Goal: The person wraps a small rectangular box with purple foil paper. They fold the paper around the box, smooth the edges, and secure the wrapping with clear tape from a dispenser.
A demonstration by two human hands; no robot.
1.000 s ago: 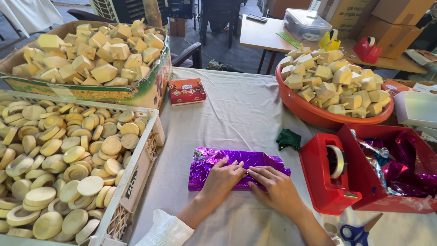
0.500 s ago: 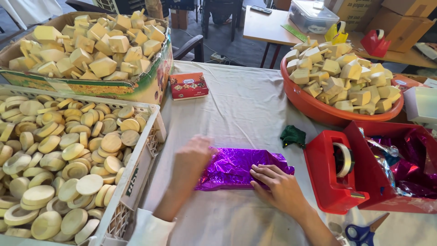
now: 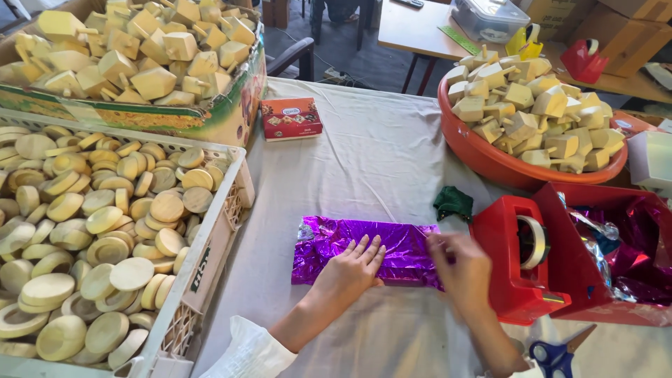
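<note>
A flat packet wrapped in shiny purple foil (image 3: 350, 238) lies on the white tablecloth in front of me. My left hand (image 3: 350, 269) rests flat on its near middle, fingers spread and pressing down. At the packet's right end my right hand (image 3: 458, 262) has its fingers curled on the foil edge, right beside the red tape dispenser (image 3: 511, 262). The hand is blurred and whether it holds a strip of tape cannot be told.
A white crate of round wooden discs (image 3: 105, 231) fills the left. Behind it is a box of wooden blocks (image 3: 140, 56). An orange bowl of blocks (image 3: 483, 157), a small red carton (image 3: 290, 117), a green foil scrap (image 3: 453, 203), a red bin of foil (image 3: 630, 252) and blue scissors (image 3: 556, 353) surround the packet.
My left hand left the packet toward the crate, then came back flat on its middle. My right hand slid from the packet's middle to its right end by the dispenser.
</note>
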